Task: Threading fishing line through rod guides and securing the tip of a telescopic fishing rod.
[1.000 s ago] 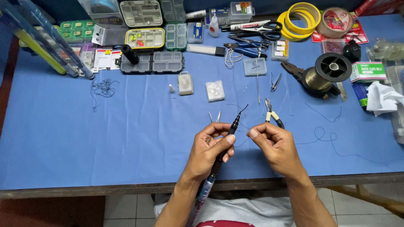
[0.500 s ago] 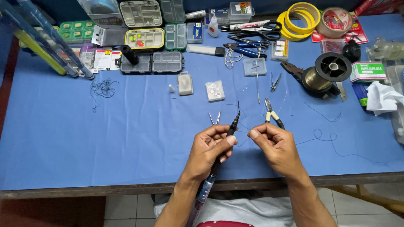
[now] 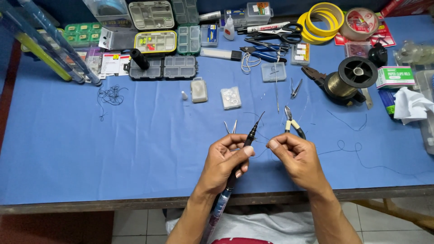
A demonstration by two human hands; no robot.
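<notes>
My left hand (image 3: 224,160) grips a thin black fishing rod (image 3: 250,135) just below its tip, which points up and away over the blue table cover (image 3: 135,149). The rod's butt runs down past my wrist toward my lap. My right hand (image 3: 294,153) pinches a fine dark line (image 3: 361,149) close to the rod's tip; the line trails off to the right in loops across the cover. Small yellow-handled pliers (image 3: 293,124) lie just beyond my right hand, and a pair of tweezers (image 3: 230,127) lies beyond my left.
A spool of line (image 3: 350,79) sits at the right. Several tackle boxes (image 3: 162,43), scissors (image 3: 275,31), blue pliers (image 3: 262,52), yellow tape rolls (image 3: 318,20) and rod tubes (image 3: 49,49) line the back. A white cloth (image 3: 411,104) lies at the right edge.
The rod tip has swung slightly between frames; both hands stay close together near the front edge, working the line at the tip.
</notes>
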